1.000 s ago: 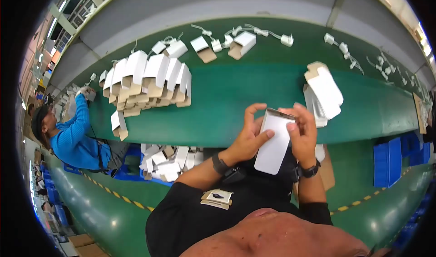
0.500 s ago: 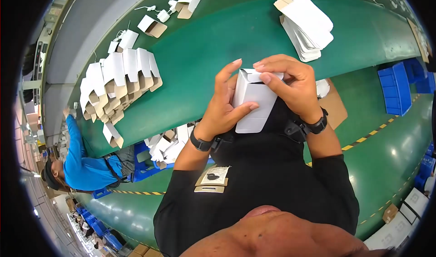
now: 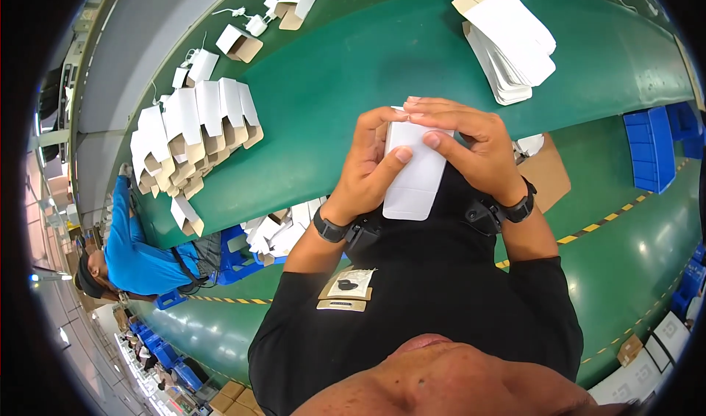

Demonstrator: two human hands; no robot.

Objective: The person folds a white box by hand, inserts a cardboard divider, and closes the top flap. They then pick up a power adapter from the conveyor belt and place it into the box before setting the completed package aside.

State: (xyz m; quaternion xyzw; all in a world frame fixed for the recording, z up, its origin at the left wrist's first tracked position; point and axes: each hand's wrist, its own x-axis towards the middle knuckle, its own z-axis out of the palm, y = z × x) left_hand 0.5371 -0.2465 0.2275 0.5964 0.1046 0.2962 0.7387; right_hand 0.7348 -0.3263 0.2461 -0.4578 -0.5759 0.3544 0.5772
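Note:
A small white cardboard box point(image 3: 413, 182) is between my two hands, in front of my chest at the near edge of the green work table. My left hand point(image 3: 370, 162) wraps its left side, with the thumb on the face toward me. From the right, my right hand point(image 3: 474, 140) grips the box, its fingers laid across the top end and its thumb on the near face. The top end is mostly hidden under the fingers. A flap hangs at the lower end of the box.
Open white boxes with brown insides point(image 3: 198, 118) stand grouped on the left of the table point(image 3: 331, 70). Flat white cartons point(image 3: 515, 37) are stacked at the far right. White chargers point(image 3: 256, 25) lie at the back. A co-worker in blue point(image 3: 147, 250) is at left; blue bins point(image 3: 649, 148) are at right.
The box's top flap, raised before, is now down under my fingers. My right fingers have flattened over the top, and my left fingers have closed in. The co-worker's arm has shifted.

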